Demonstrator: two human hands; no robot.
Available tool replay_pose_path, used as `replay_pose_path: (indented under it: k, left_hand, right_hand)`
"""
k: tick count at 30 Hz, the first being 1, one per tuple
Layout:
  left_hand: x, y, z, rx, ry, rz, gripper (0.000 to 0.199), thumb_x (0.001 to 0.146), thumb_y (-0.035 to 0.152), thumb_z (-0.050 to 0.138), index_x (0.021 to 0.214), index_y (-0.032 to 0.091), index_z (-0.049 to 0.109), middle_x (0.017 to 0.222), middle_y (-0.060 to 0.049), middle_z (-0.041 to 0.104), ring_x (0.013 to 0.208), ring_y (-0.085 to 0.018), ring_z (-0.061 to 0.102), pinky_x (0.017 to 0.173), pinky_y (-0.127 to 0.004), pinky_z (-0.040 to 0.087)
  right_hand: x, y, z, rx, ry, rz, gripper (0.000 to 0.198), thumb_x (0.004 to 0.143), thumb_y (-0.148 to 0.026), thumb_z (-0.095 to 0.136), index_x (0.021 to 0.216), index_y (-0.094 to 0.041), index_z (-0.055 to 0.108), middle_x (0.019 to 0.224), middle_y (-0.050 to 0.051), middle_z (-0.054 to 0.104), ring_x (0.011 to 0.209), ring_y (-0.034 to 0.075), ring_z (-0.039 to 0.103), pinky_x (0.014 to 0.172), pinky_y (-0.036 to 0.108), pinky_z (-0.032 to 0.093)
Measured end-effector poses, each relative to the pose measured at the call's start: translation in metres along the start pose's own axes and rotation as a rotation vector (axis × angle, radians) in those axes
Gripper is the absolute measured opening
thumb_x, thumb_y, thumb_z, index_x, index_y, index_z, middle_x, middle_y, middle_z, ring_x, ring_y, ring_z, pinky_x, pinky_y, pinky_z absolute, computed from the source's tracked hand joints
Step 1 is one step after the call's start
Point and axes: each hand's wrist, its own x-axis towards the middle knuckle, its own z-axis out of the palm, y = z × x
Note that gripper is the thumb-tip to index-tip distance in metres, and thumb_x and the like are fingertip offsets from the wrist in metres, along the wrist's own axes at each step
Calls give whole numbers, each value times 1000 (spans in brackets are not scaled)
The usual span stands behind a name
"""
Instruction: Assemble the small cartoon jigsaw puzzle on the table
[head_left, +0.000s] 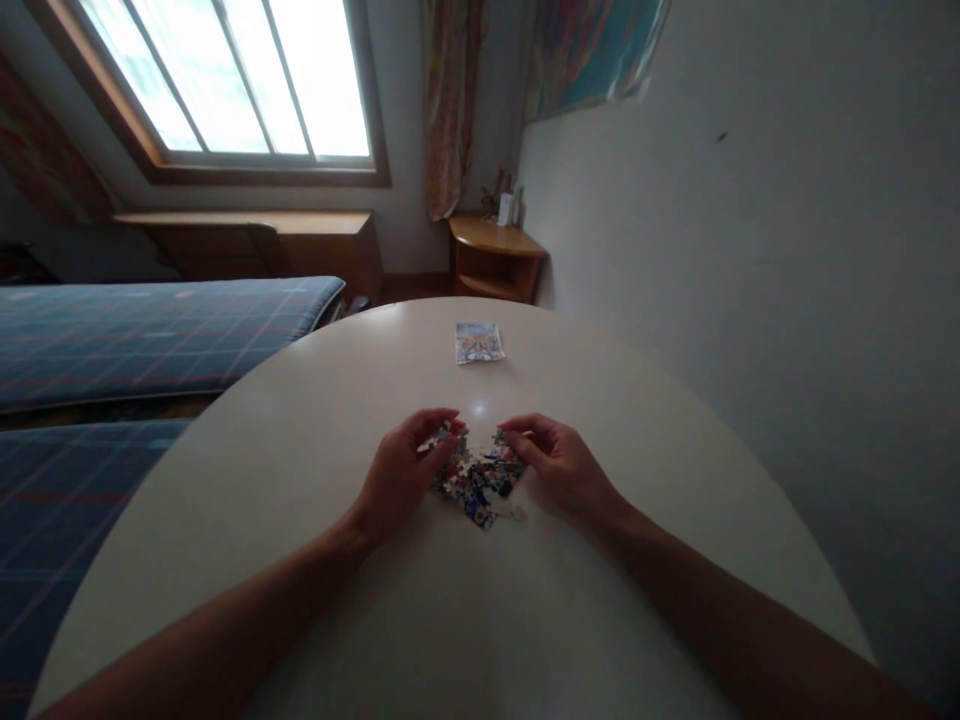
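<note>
A partly joined jigsaw puzzle (480,490) with loose pieces on it lies on the white round table (360,620), one corner pointing towards me. My left hand (405,460) is at its left side, thumb and fingers closed on several puzzle pieces (450,434). On the right side my right hand (559,458) pinches a small puzzle piece (500,436) between thumb and forefinger. A few pale pieces (511,512) lie by the near right edge of the puzzle. My fingers cover parts of the puzzle's left and right sides.
A small printed picture sheet (478,343) lies towards the table's far edge. Left of the table are mattresses with plaid covers (150,335). A wooden corner shelf (499,238) stands beyond, and a white wall (787,280) runs along the right.
</note>
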Motion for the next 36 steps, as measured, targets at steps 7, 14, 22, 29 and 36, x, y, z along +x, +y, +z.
replay_pose_path:
  k: [7, 14, 22, 29, 36]
  left_hand:
    - [-3, -4, 3, 194, -151, 123, 35, 86, 29, 62, 119, 20, 61, 113, -8, 70, 100, -20, 67, 81, -32, 57]
    - [-6, 1, 9, 390, -136, 172, 10, 85, 26, 64, 89, 20, 69, 85, -2, 73, 77, -16, 67, 72, -28, 53]
    - [-6, 6, 7, 453, -142, 169, 10, 85, 27, 63, 88, 21, 70, 77, 1, 72, 71, -15, 65, 71, -26, 52]
    - [-6, 3, 7, 416, -138, 138, 11, 86, 29, 63, 90, 21, 69, 81, -1, 73, 73, -16, 67, 68, -27, 53]
    - [-3, 4, 5, 226, -92, 52, 14, 84, 31, 62, 88, 18, 66, 82, -3, 71, 68, -16, 68, 59, -24, 55]
  right_hand:
    - [-4, -2, 5, 74, -84, -21, 27, 84, -39, 68, 104, -22, 67, 80, 2, 71, 73, 15, 66, 68, 29, 53]
    - [-7, -2, 10, 44, -117, -24, 22, 81, -38, 72, 94, -19, 69, 82, 3, 72, 73, 15, 66, 67, 28, 52]
    - [-8, -2, 11, 42, -115, -37, 21, 83, -37, 69, 93, -19, 69, 83, 3, 73, 75, 15, 66, 70, 30, 52]
    - [-8, -6, 9, -142, -41, -64, 19, 85, -35, 66, 97, -21, 70, 85, 4, 73, 76, 17, 68, 69, 31, 52]
    - [-12, -15, 2, -614, -95, -286, 33, 85, -42, 66, 112, -23, 69, 106, 9, 71, 100, 25, 62, 90, 43, 47]
